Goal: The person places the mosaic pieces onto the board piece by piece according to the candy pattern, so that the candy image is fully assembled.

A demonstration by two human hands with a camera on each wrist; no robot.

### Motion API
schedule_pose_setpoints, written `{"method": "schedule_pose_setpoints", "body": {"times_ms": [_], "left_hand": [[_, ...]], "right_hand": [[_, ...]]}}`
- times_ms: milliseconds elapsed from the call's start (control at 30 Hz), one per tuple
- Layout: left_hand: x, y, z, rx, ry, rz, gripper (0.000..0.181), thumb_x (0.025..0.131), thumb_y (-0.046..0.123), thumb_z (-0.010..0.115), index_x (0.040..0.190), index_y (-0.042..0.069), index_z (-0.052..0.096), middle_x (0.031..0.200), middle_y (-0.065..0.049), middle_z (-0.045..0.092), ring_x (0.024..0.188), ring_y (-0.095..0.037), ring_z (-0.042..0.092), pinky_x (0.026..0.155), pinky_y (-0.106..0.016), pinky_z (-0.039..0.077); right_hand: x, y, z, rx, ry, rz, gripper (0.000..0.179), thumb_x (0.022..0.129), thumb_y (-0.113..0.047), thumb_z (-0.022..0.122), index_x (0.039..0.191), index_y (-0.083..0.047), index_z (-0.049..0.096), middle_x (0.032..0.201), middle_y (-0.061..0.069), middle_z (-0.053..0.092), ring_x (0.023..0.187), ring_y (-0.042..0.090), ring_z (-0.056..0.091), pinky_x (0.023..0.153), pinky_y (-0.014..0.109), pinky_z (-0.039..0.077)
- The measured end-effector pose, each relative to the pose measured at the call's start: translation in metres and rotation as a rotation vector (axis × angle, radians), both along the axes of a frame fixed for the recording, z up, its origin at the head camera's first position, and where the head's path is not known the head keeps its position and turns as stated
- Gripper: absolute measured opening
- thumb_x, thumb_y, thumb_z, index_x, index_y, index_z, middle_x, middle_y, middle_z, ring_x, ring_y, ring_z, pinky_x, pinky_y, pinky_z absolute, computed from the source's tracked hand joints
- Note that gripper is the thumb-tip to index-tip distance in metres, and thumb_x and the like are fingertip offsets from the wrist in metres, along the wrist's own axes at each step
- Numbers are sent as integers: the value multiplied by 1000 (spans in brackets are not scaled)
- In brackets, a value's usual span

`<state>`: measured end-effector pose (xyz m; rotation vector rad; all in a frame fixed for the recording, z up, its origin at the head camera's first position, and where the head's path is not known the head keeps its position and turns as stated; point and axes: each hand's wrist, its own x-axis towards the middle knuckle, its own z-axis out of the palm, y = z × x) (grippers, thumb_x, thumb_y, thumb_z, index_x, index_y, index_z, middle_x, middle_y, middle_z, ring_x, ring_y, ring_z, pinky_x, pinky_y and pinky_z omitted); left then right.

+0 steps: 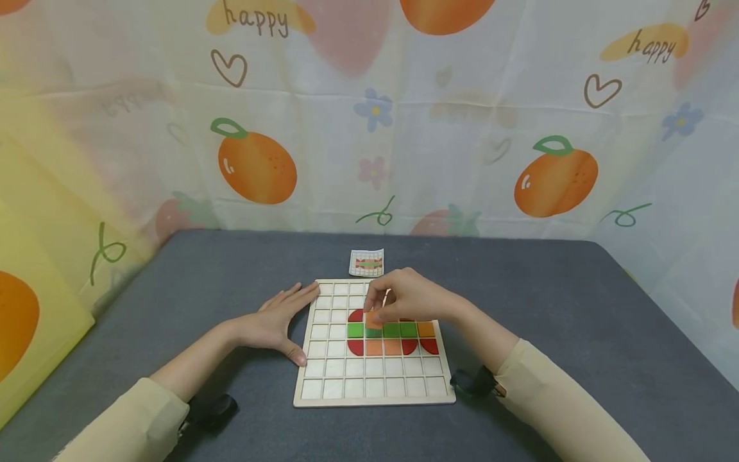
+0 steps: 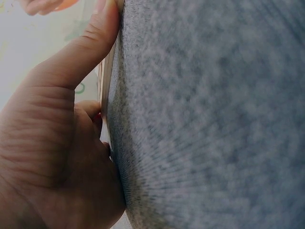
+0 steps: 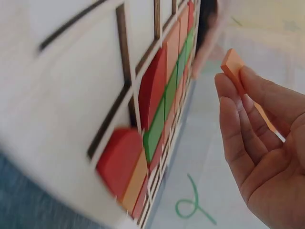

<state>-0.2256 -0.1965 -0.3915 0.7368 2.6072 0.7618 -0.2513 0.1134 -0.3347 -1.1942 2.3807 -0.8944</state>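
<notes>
A wooden grid board (image 1: 330, 403) lies flat on the table. Thumb and fingertips of my right hand (image 1: 417, 296) pinch a small light-orange tile (image 3: 232, 67), held just over the board's middle. My left hand (image 1: 270, 325) is spread along the board's left side, its thumb on the edge and fingertips at the far left corner. Set in the cells are a row of green tiles (image 1: 408, 330) ending in an orange-yellow tile (image 1: 426, 329), and a nearer row of rounded red tiles (image 1: 355, 347) and light-orange tiles (image 1: 383, 347). Red pieces behind are partly hidden by my right hand.
A small pattern card (image 1: 366, 255) lies just beyond the board's far edge, printed with a red, orange and green figure. Dark straps (image 1: 475, 382) hang at both wrists. The dark grey table (image 1: 242, 263) meets a fruit-printed curtain (image 1: 439, 147) at the back.
</notes>
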Motion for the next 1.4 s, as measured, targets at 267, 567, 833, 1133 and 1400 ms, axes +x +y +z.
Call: {"method": "schedule_pose_setpoints", "body": {"times_ms": [267, 567, 833, 1133, 1400], "left_hand": [[0, 1, 0, -7, -3, 6, 131, 63, 55, 87, 160, 10, 13, 169, -10, 6, 155, -43, -2, 120, -68, 2], [0, 1, -1, -9, -6, -3, 128, 65, 53, 87, 160, 10, 12, 169, -10, 6, 155, -43, -2, 119, -69, 2], [-2, 0, -2, -11, 3, 1, 129, 65, 52, 88, 160, 10, 12, 170, -9, 5, 155, -43, -2, 119, -69, 2], [0, 0, 0, -3, 2, 0, 128, 65, 51, 88, 160, 9, 12, 169, -10, 6, 155, -44, -2, 119, -69, 2], [1, 1, 1, 2, -1, -8, 128, 66, 53, 87, 160, 8, 12, 169, -12, 6, 154, -45, -1, 118, -70, 2]], "right_hand": [[-2, -28, -6, 17, -5, 16, 10, 91, -11, 69, 98, -17, 74, 87, -2, 71, 78, 8, 68, 71, 21, 55], [0, -55, -12, 59, 43, 14, 13, 90, -6, 68, 98, -15, 73, 87, -1, 71, 76, 6, 64, 70, 17, 52], [1, -62, -17, 60, 116, -5, 9, 89, -6, 70, 95, -12, 73, 83, -1, 72, 75, 2, 61, 70, 16, 50], [4, -66, -22, 72, 113, -31, 6, 88, -6, 72, 90, -10, 73, 81, 1, 75, 72, 2, 64, 65, 15, 50], [5, -69, -22, 111, 123, -34, 5, 85, -8, 76, 88, -10, 76, 82, 0, 76, 73, 2, 66, 67, 15, 51]]}}
